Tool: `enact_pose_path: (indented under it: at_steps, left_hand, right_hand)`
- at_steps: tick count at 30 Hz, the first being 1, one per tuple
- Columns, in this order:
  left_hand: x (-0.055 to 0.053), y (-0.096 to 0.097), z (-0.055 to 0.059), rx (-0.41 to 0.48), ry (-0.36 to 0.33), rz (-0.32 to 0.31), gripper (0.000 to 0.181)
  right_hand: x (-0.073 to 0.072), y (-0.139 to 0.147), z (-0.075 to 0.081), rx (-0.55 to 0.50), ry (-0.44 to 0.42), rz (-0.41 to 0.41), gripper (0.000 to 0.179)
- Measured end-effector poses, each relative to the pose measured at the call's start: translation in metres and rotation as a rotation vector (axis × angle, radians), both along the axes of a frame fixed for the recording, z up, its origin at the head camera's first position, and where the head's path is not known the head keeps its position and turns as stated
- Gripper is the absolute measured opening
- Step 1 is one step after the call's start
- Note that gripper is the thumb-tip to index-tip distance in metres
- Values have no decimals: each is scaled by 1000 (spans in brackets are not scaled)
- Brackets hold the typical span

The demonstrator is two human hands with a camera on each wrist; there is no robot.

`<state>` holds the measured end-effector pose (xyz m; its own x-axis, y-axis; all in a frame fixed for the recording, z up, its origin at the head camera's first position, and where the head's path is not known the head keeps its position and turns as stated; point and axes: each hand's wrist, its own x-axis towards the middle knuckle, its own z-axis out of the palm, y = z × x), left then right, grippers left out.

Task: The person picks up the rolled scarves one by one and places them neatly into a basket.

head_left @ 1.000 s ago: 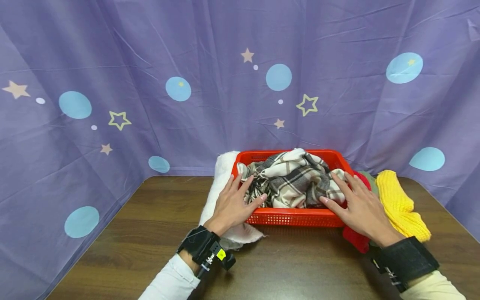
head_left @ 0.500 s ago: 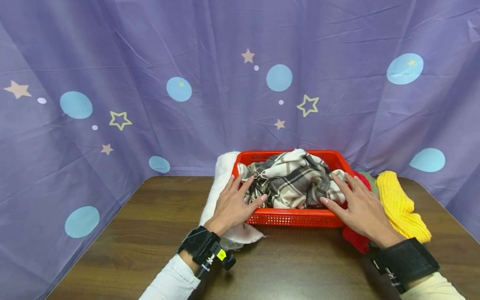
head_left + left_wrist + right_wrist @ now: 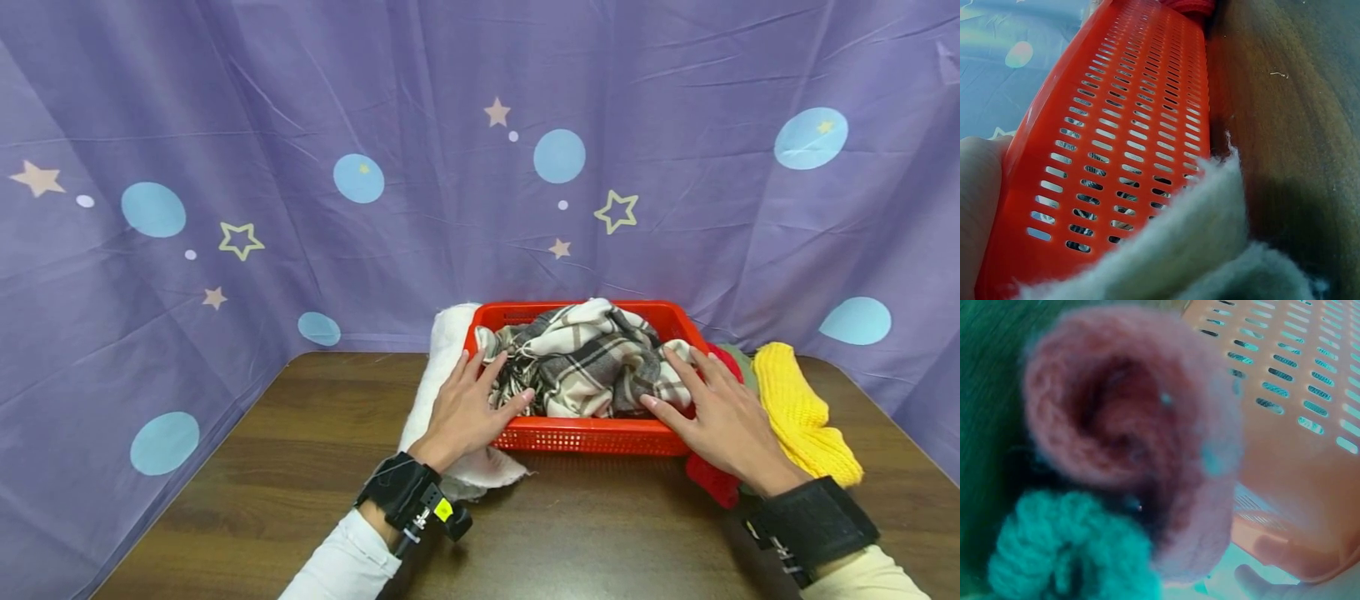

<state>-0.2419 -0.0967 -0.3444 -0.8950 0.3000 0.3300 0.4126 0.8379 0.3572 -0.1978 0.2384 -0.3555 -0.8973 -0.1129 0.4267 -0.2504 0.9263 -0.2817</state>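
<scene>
Scarf point(image 3: 592, 362) could spill out, I think, if the red basket point(image 3: 592, 437) got tipped, because it is heaped up loosely inside, as high as the far rim. Its stringy ends point(image 3: 517, 377), inside on the left, might catch in the little holes. The left hand point(image 3: 465, 412) is at the near left corner and the right hand point(image 3: 726, 417) is at the near right one; both have their fingers spread out and grip nothing. Pushing the basket left could bunch up the white cloth point(image 3: 435, 375), which lies along that side and pokes out in front; I can't tell if any is underneath. Pushing right could bump the red knit roll point(image 3: 712, 479) toward the yellow knit thing point(image 3: 795, 408) on the bench point(image 3: 600, 533). Since one second ago, hardly anything is different: both hands stay in the same spots, the scarf has the same bumps, and the head view has only slid a tiny bit.
</scene>
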Motion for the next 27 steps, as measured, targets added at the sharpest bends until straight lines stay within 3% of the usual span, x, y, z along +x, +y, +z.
enact_pose_path:
  at_steps: [27]
  left_hand:
    - [-1, 0, -1, -9, 11, -5, 79]
  right_hand:
    - [0, -1, 0, 10, 6, -4, 84]
